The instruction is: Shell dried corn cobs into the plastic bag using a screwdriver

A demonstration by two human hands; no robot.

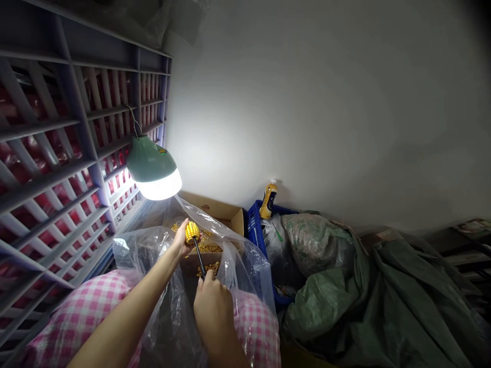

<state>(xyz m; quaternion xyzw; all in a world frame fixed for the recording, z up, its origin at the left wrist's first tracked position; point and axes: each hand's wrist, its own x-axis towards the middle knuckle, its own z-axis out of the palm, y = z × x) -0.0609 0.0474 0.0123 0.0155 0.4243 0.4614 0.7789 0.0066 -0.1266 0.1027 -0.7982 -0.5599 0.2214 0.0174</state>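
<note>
My left hand [183, 239] is closed around a yellow corn cob [192, 232], holding it up over an opened clear plastic bag [245, 250]. In my right hand [213, 301] is a screwdriver [198, 254] with a dark, slim shaft. Its shaft points up and away from me, and the tip meets the near end of the cob; how deep it goes I cannot tell. Loose corn kernels [209, 248] lie below and behind the cob, in and around a cardboard box [238, 222]. My fingers hide part of the screwdriver's handle.
A lit green lamp [153, 163] hangs by a hook from stacked plastic crates [92, 153] on the left. To the right, a blue crate [255, 225] holds a yellow bottle [268, 200] and stuffed bags [314, 240]. Dark green sheeting [414, 301] lies farther right, before a pale wall [326, 102].
</note>
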